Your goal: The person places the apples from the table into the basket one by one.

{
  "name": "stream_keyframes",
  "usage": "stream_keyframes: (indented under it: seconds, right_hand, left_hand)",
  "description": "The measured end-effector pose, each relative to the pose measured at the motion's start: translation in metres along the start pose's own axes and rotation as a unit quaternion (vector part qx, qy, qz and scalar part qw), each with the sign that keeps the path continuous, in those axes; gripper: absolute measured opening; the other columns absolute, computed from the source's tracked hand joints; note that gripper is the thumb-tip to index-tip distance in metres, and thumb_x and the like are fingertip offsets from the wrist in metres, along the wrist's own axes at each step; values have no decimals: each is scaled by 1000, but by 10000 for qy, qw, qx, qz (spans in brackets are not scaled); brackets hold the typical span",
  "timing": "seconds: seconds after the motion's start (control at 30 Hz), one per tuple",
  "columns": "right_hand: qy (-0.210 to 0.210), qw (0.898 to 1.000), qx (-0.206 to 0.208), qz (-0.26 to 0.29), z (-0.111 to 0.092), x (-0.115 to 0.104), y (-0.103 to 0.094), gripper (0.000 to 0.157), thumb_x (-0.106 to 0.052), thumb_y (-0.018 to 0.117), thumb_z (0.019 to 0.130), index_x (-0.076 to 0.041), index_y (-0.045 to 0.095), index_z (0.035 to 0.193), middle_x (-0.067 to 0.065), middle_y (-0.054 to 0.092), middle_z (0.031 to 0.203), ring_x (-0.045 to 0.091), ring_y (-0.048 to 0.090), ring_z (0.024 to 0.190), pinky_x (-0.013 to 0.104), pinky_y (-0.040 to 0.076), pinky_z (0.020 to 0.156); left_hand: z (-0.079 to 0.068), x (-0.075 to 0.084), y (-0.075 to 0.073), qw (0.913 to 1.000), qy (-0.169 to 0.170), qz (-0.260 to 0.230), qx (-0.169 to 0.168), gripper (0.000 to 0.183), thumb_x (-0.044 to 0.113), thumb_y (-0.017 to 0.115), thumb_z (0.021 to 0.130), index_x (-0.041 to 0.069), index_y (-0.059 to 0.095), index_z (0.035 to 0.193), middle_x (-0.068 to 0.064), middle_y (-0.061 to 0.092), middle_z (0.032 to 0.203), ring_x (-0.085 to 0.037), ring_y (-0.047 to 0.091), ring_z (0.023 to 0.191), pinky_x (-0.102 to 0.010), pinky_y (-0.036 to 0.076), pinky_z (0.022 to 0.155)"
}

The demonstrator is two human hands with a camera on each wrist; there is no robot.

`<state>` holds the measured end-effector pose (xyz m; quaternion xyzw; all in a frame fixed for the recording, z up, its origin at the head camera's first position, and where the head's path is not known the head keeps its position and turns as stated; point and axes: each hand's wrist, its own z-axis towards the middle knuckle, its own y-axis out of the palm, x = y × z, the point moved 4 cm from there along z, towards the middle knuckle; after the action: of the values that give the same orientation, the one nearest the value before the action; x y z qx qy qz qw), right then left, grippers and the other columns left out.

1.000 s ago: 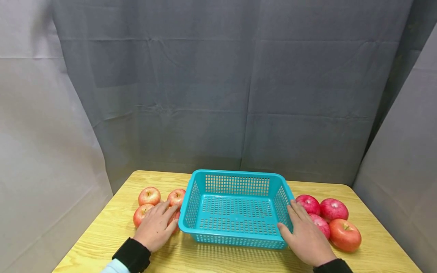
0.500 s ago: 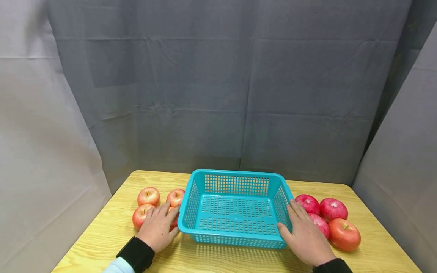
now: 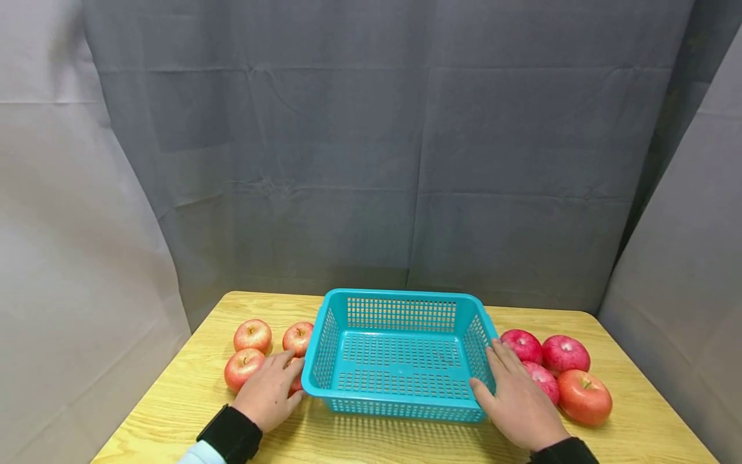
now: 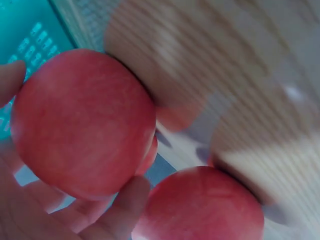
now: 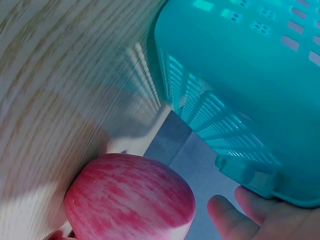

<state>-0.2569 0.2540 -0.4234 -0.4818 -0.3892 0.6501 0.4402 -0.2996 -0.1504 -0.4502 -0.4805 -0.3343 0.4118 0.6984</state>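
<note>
My left hand (image 3: 269, 394) curls round the near-right apple (image 3: 297, 381) of a left-hand group. In the left wrist view, thumb and fingers lie against opposite sides of that red apple (image 4: 82, 122), which is right by the wood. Another apple (image 4: 202, 207) lies just past the fingertips. A turquoise plastic basket (image 3: 406, 398) with nothing in it stands mid-table. My right hand (image 3: 522, 405) rests at its right rim, fingers straight along the side and thumb across the near corner. In the right wrist view, the fingertips (image 5: 227, 215) are beside the rim.
Beyond the left hand are three more apples, among them a back-left apple (image 3: 252, 336). Several apples cluster right of the right hand, with a large orange-red apple (image 3: 585, 397) nearest. The wooden table (image 3: 371, 444) is bounded by a grey cloth (image 3: 324, 245) behind.
My left hand has drawn slightly back and rightward, settling its fingers round the near-right apple and uncovering more of the left one. My right hand and the basket have stayed put.
</note>
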Motion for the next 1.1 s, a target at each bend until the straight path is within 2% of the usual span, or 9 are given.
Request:
stream_keyframes:
  seconds: [0.4, 0.57, 0.8, 1.1]
  right_hand:
    - [-10, 10000, -52, 23, -1, 1, 2, 88, -65, 43, 90, 6, 35, 141, 23, 25, 150, 40, 18, 134, 67, 33, 97]
    - [-125, 9999, 18, 51, -1, 0, 3, 86, -64, 41, 91, 6, 35, 141, 22, 24, 150, 38, 16, 135, 65, 31, 100]
    - [-121, 9999, -26, 60, 0, -1, 3, 87, -65, 43, 90, 5, 35, 142, 22, 24, 151, 39, 17, 135, 65, 35, 97]
    - [-149, 9999, 4, 66, 0, 3, 1, 88, -66, 42, 90, 5, 34, 142, 22, 24, 150, 39, 16, 135, 65, 33, 98]
  left_hand:
    - [-2, -2, 5, 9992, -257, -199, -248, 59, 36, 77, 77, 21, 54, 130, -15, 50, 134, -35, 47, 113, -56, 48, 88]
    - [-2, -3, 1, 9994, -192, -226, -200, 56, 35, 76, 78, 21, 54, 128, -15, 51, 132, -34, 48, 112, -55, 48, 88]
    - [-6, -6, -1, 9996, -48, -252, -134, 56, 35, 76, 78, 20, 55, 128, -13, 53, 128, -31, 49, 110, -51, 48, 89]
    - [-2, -9, -11, 9996, 48, -280, -19, 58, 33, 74, 78, 22, 53, 132, -8, 53, 127, -29, 50, 108, -51, 47, 90]
